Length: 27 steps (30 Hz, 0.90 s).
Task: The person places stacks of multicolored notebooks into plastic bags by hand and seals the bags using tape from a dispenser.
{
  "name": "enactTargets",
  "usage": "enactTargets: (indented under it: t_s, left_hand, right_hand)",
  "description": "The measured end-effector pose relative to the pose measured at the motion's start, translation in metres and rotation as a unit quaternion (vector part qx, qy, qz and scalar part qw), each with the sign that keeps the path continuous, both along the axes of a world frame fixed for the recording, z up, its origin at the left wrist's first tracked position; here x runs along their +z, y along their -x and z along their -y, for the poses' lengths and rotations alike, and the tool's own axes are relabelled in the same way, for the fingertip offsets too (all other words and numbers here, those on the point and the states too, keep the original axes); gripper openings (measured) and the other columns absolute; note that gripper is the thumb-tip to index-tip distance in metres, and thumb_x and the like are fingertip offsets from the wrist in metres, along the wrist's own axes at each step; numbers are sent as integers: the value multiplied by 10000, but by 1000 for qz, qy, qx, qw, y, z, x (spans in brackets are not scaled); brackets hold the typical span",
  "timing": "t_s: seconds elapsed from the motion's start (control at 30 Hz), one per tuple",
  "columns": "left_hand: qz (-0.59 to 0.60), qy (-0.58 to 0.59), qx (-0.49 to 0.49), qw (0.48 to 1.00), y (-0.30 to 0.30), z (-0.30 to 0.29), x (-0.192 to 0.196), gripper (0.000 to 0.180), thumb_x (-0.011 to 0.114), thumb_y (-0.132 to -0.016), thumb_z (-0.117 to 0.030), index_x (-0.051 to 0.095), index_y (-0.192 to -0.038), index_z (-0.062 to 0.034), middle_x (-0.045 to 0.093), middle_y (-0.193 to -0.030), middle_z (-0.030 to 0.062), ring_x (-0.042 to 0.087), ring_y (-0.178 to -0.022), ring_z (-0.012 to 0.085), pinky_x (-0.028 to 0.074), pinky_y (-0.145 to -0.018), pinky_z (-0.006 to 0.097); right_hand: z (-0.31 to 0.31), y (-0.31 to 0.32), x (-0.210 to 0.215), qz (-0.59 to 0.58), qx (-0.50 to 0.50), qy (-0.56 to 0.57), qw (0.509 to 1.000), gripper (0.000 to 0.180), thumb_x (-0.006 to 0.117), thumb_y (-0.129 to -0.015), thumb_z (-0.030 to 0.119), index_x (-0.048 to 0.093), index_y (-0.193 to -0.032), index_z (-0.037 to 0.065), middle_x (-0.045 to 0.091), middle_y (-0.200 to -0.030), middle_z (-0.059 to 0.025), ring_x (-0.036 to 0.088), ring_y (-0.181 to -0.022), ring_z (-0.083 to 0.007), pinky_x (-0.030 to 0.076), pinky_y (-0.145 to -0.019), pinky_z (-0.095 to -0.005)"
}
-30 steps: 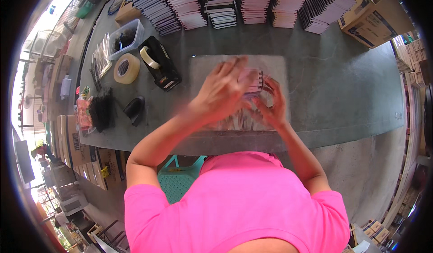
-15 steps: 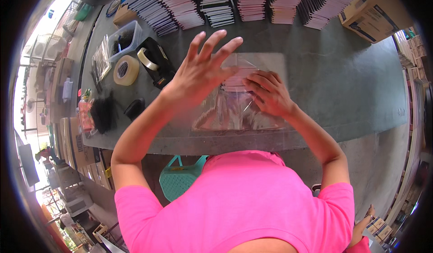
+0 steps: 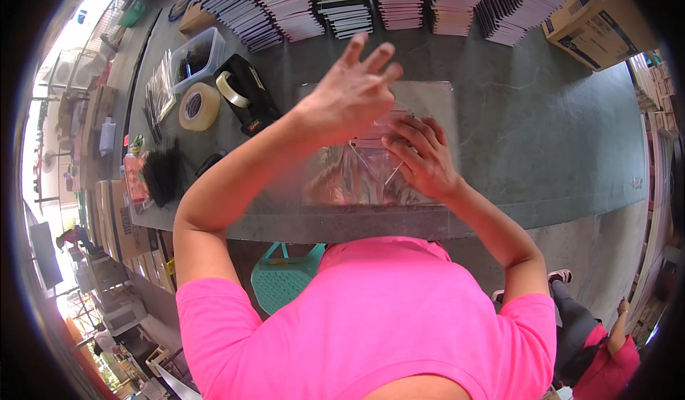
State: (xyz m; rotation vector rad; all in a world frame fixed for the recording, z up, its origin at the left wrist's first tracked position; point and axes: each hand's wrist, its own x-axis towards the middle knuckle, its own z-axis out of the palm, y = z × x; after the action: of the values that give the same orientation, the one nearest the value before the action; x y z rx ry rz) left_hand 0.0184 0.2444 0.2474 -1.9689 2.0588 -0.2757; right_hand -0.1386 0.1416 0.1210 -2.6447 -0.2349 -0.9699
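On the table in front of me, a sheet of clear plastic film (image 3: 342, 179) lies crinkled and shiny. Part of it covers a pale pink, striped item (image 3: 367, 142) that my hands mostly hide. My right hand (image 3: 424, 157) is bent over the film's right part, its fingers curled down onto it and its thumb partly hidden. A thin white strip or glint (image 3: 393, 173) shows beside that thumb. Raised over the film's upper left, my left hand (image 3: 353, 89) has its fingers apart and nothing visible in them.
Several stacks of spiral-bound notebooks (image 3: 342, 4) line the far edge. A cardboard box (image 3: 606, 36) stands far right. To the left are a black tape dispenser (image 3: 250, 97), a tape roll (image 3: 200, 107) and a plastic tub (image 3: 207, 54). A person (image 3: 606, 357) is at lower right.
My left hand has moved up and to the right, its fingers bending somewhat. My right hand stays nearly where it was on the film. More of the person at lower right shows.
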Motion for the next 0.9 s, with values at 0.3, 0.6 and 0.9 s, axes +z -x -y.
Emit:
enactTargets:
  t_s: [0.3,0.6,0.9]
  left_hand:
    - [-242,277,102,924,5,-86,-81,262,719,-633,-41,631,-868,-116,502,-1200,103,484,-1096,308,352,-925,429]
    - [-504,384,92,768,13,-46,-56,612,784,-631,-107,540,-1191,-65,529,-1188,125,494,-1113,225,405,-924,343]
    - [-683,189,297,640,-5,-27,-88,394,744,-678,-61,639,-1057,-40,646,-923,70,596,-897,172,473,-782,301]
  right_hand:
    - [0,-6,5,-14,2,-19,1000,296,681,-671,153,643,-964,150,510,-986,3,488,-909,-210,364,-812,-371]
    - [9,-17,16,-71,26,-83,994,157,702,-678,123,649,-825,113,548,-841,-12,506,-775,-211,369,-757,-336]
    - [14,-42,21,17,-102,-318,942,317,779,-606,151,652,-885,71,556,-861,-58,532,-773,-235,417,-686,-357]
